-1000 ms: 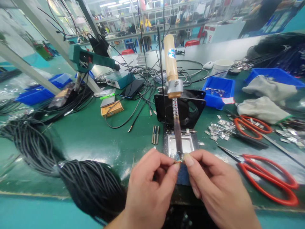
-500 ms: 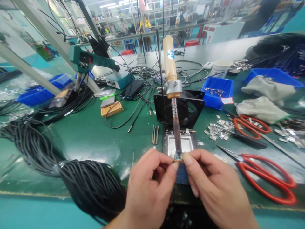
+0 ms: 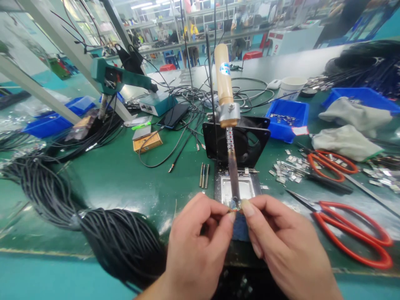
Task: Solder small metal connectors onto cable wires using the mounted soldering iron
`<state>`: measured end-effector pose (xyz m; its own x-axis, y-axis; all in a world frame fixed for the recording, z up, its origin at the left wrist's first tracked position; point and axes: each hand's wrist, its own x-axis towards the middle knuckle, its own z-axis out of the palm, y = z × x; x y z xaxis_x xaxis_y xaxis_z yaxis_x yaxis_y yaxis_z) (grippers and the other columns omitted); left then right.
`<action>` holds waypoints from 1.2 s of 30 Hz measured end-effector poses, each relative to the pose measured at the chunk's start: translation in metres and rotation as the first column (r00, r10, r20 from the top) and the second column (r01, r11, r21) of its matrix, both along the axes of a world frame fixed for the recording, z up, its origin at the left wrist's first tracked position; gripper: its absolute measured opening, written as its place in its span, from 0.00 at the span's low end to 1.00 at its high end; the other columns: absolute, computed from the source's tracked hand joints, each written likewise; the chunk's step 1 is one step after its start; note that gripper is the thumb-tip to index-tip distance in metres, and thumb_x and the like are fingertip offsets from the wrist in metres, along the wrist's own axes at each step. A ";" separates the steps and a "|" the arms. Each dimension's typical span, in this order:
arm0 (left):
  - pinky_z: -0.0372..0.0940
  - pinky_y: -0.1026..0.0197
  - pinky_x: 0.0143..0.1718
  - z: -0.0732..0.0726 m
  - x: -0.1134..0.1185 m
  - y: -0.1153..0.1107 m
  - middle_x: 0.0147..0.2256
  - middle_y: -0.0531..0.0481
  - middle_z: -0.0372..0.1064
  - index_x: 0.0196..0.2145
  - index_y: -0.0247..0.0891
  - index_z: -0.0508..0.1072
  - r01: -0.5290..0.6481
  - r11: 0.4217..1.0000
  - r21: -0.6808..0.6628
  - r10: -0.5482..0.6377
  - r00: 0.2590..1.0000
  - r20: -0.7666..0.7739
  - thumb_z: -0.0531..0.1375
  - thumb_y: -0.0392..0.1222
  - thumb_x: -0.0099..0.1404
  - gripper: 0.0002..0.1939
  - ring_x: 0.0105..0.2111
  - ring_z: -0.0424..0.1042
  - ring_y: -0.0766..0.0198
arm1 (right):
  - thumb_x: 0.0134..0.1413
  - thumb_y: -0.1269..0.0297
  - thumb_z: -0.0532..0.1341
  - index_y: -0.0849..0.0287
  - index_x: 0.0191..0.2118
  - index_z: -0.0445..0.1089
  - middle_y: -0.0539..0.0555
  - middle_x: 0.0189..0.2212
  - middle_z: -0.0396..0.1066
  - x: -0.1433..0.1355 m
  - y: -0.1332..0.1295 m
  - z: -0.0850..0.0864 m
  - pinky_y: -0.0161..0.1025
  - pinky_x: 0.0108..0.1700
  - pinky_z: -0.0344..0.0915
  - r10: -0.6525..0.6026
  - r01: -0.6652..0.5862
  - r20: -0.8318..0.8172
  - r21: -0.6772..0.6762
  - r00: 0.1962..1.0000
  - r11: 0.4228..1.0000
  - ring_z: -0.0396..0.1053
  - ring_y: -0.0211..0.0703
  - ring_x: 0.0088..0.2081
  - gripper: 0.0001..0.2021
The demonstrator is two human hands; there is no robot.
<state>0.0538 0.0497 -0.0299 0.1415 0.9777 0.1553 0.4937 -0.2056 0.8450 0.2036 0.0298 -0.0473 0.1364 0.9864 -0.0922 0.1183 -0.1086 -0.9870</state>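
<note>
A soldering iron (image 3: 233,175) with a wooden handle is clamped point-down on a stand, its tip reaching between my fingertips. My left hand (image 3: 200,237) pinches a thin orange-tinted wire end (image 3: 231,210) between thumb and forefinger. Just right of the tip, the thumb and forefinger of my right hand (image 3: 278,233) are closed on a small metal connector (image 3: 238,205), mostly covered by the fingers. Both pieces meet at the tip; whether they are joined cannot be made out. Beneath the iron lies a metal tray (image 3: 223,189), with a black fan (image 3: 215,141) behind it.
Red-handled scissors (image 3: 353,233) and a second red-handled pair (image 3: 328,166) lie right, near scattered metal connector shells (image 3: 290,166). A blue bin (image 3: 287,129) stands behind them. A thick bundle of black cables (image 3: 118,233) fills the left front. A green heat gun (image 3: 121,79) stands back left.
The view has shifted very slightly. Both hands keep their pinch at the iron's tip, with no other clear difference.
</note>
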 end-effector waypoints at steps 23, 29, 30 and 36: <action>0.61 0.63 0.24 -0.001 -0.002 -0.001 0.26 0.57 0.65 0.29 0.42 0.74 0.014 1.000 0.028 -0.014 1.000 -0.010 0.62 0.33 0.66 0.09 0.24 0.65 0.67 | 0.64 0.52 0.61 0.56 0.33 0.75 0.44 0.14 0.61 -0.002 -0.001 0.001 0.31 0.18 0.57 -0.027 0.027 0.007 0.007 1.000 1.000 0.58 0.34 0.16 0.15; 0.64 0.63 0.26 -0.005 -0.003 -0.002 0.27 0.56 0.67 0.29 0.42 0.73 0.011 0.999 -0.052 -0.009 0.999 0.037 0.62 0.35 0.67 0.08 0.25 0.68 0.66 | 0.63 0.50 0.62 0.56 0.31 0.76 0.44 0.13 0.60 -0.003 -0.002 0.004 0.33 0.18 0.54 -0.055 0.055 0.023 -0.022 0.998 0.998 0.58 0.34 0.16 0.16; 0.64 0.63 0.26 -0.005 -0.002 -0.002 0.26 0.56 0.67 0.29 0.42 0.73 0.006 0.998 -0.055 -0.003 0.999 0.042 0.63 0.35 0.67 0.09 0.25 0.67 0.66 | 0.62 0.50 0.62 0.56 0.31 0.76 0.44 0.13 0.60 -0.004 -0.002 0.004 0.33 0.18 0.54 -0.064 0.065 0.019 -0.026 0.998 0.998 0.57 0.35 0.16 0.16; 0.64 0.63 0.25 -0.004 0.000 -0.001 0.26 0.56 0.67 0.28 0.41 0.73 -0.013 0.998 -0.060 0.016 0.998 0.056 0.63 0.36 0.67 0.08 0.24 0.67 0.66 | 0.63 0.49 0.61 0.55 0.30 0.74 0.44 0.14 0.60 -0.005 -0.001 0.005 0.34 0.19 0.54 -0.067 0.068 0.046 -0.014 0.997 0.998 0.57 0.36 0.17 0.17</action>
